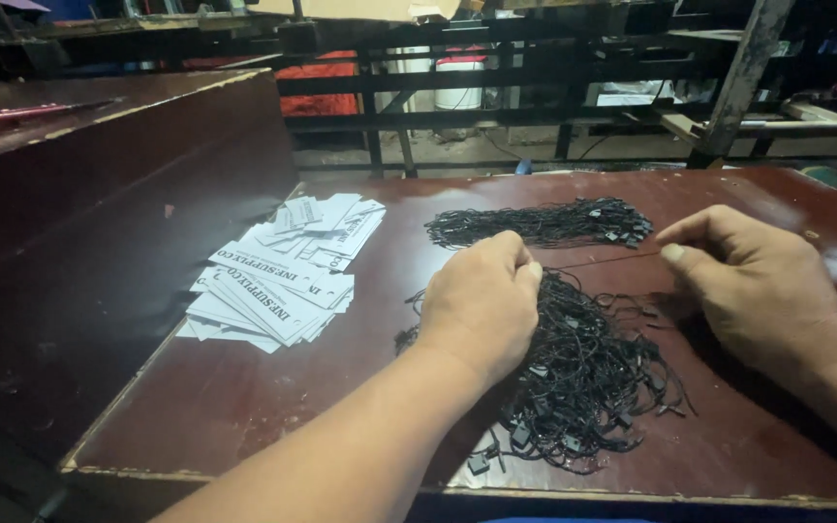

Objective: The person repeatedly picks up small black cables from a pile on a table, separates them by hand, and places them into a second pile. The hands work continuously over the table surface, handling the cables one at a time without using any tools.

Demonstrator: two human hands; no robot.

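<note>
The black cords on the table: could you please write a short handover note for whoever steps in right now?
Left hand: resting on the near pile of black cords, fingers pinching one end of a single cord.
Right hand: thumb and forefinger pinch the other end, so the cord is stretched between the hands.
A second, tidier bundle of cords lies farther back on the table.
A loose stack of white paper tags sits to the left, apart from both hands.
Done: one cord pulled free of the pile.
Left: no tag in either hand; the near pile is tangled.
</note>
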